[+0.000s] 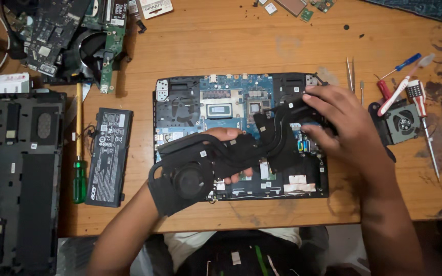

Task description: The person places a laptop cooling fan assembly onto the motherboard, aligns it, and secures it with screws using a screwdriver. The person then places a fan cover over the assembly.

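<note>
On the wooden worktop [241, 46], mid-front edge, an opened laptop [180, 102]; the left hand [228, 140] and right hand [336, 120] each grip the black fan-and-heatpipe assembly [200, 163], raised clear of the board.

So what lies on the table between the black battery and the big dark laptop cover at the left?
In the head view, a screwdriver with a green handle lies between the battery and the cover.

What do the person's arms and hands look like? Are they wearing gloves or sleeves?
No gloves and no sleeves show. Both the left hand and the right hand are bare, and so are both forearms all the way down to the picture's edge. No rings, watch or bracelets show on them.
</note>
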